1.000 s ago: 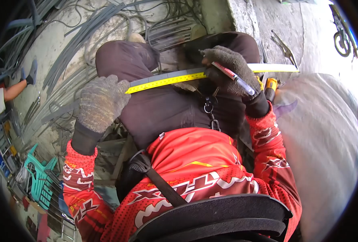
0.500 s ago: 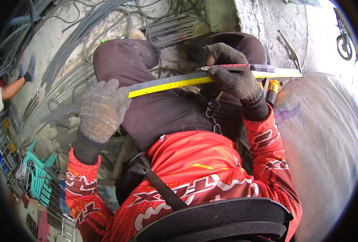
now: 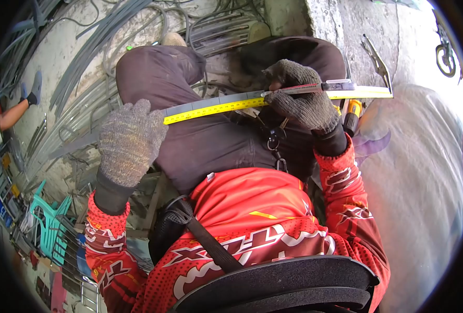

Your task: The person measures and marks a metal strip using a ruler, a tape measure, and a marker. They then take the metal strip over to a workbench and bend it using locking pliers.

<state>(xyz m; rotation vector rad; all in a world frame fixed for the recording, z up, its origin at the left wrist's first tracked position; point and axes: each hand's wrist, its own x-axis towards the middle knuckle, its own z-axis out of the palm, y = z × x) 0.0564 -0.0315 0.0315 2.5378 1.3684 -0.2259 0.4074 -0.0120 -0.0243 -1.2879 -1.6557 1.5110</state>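
Two gloved hands are in my view, with one yellow tape measure and one grey strip lying edge to edge across two trousered legs. I see the left hand back-up at the tape's left end, fingers close together; whether they pinch underneath, I cannot tell. The right hand pinches one marker pen, its tip near the strip. Beyond it I count one long-jawed hand tool and one yellow-and-black handle.

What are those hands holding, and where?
The right hand holds a marker by its barrel. The left hand seems to grip the tape measure's left end, hidden from view.
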